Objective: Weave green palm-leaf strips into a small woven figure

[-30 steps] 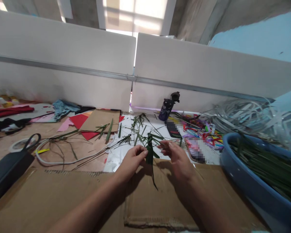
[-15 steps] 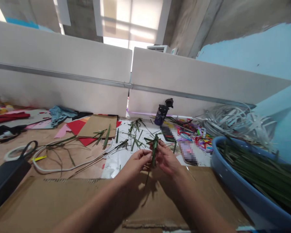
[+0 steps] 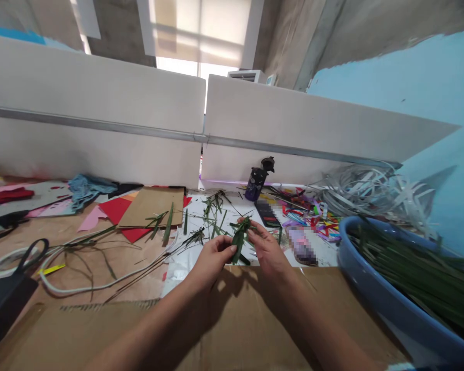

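Between my two hands is a small piece woven from green leaf strips [image 3: 238,241], held just above the near edge of the white sheet. My left hand [image 3: 216,255] pinches its lower left side between thumb and fingers. On the other side, my right hand [image 3: 265,246] grips its upper part, with the fingertips partly hidden behind the leaves. Loose cut leaf pieces [image 3: 195,236] lie on the white sheet [image 3: 178,263] beyond my hands. A sheet of brown cardboard [image 3: 251,314] is under my forearms.
To the right stands a blue basin [image 3: 358,278] full of long green leaves [image 3: 413,278]. Behind my hands are a dark bottle [image 3: 255,183], a phone [image 3: 268,212], and coloured scraps [image 3: 294,203]. White strips [image 3: 355,190] pile at the back right; a tape roll [image 3: 7,263] lies left.
The leaf piece has turned, so a broad flat leaf now faces me, and the stem hanging below it no longer shows. My left hand has shifted slightly left.
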The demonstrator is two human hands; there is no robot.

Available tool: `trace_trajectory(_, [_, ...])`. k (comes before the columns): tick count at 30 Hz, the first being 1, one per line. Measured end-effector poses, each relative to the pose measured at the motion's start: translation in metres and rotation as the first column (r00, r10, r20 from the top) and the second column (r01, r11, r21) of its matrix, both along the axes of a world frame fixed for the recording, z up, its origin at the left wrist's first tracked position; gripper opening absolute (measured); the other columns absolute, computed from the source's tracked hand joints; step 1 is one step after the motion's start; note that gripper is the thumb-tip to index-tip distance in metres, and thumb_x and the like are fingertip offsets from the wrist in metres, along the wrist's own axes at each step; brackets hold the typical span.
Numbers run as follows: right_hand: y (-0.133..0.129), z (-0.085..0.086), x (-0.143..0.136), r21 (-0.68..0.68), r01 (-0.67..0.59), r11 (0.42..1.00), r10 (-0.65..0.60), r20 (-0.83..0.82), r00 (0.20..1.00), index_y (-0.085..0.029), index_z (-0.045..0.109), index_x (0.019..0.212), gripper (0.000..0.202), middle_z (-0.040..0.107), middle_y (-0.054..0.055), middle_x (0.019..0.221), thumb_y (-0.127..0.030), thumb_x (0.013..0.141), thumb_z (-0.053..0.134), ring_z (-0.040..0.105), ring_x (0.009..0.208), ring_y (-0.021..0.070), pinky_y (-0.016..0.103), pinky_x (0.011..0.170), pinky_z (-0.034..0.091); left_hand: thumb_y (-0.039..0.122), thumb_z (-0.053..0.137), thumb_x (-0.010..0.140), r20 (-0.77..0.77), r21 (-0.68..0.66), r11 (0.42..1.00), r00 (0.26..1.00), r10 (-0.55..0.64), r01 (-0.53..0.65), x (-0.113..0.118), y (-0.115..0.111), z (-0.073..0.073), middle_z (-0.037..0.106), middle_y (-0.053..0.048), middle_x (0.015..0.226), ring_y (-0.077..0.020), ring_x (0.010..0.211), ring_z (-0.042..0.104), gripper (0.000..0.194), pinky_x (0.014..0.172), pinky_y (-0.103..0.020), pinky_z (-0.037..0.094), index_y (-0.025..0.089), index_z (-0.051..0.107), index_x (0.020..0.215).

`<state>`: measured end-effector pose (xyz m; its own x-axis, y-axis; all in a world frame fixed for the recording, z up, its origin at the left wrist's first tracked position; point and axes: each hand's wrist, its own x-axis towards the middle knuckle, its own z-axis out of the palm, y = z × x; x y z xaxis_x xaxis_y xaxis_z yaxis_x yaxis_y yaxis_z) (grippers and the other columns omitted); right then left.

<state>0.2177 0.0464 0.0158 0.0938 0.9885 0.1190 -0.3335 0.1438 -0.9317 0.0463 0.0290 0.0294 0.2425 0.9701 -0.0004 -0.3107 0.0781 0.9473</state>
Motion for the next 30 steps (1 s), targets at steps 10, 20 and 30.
trace_trajectory(10, [0.017, 0.014, -0.013, 0.035, -0.042, 0.999, 0.041, 0.026, 0.999, -0.031, 0.081, 0.094, 0.037, 0.081, 0.002, 0.114, -0.044, 0.064, 0.099, 0.064, 0.116, 0.0297, 0.046, 0.111, 0.041, 0.043, 0.101, 0.058, 0.2, -0.228, 0.93, 0.948, -0.246, 0.29, -0.018, 0.016, -0.004, 0.062, 0.001, 0.072, -0.0091, 0.059, 0.051, 0.05, 0.059, -0.023, 0.041, 0.016, 0.072, 0.086])
trace_trajectory(20, [0.019, -0.01, -0.024, -0.071, 0.088, 0.994, -0.091, -0.037, 0.995, -0.032, 0.071, 0.081, 0.039, 0.072, -0.004, 0.083, -0.045, 0.058, 0.1, 0.065, 0.088, 0.0236, 0.039, 0.093, 0.05, 0.034, 0.093, 0.071, 0.084, -0.276, 0.908, 0.949, -0.305, 0.316, -0.033, 0.024, -0.022, 0.066, 0.0, 0.076, -0.0108, 0.059, 0.059, 0.035, 0.058, -0.024, 0.045, 0.018, 0.072, 0.094])
trace_trajectory(30, [0.004, -0.001, -0.021, -0.029, 0.18, 0.983, -0.176, 0.119, 0.977, -0.031, 0.07, 0.079, 0.03, 0.069, -0.002, 0.082, -0.045, 0.068, 0.094, 0.06, 0.084, 0.022, 0.037, 0.086, 0.049, 0.049, 0.086, 0.082, 0.009, -0.212, 0.931, 0.953, -0.303, 0.298, -0.028, 0.02, -0.017, 0.074, -0.006, 0.084, -0.014, 0.067, 0.067, 0.036, 0.063, -0.025, 0.05, 0.017, 0.069, 0.089])
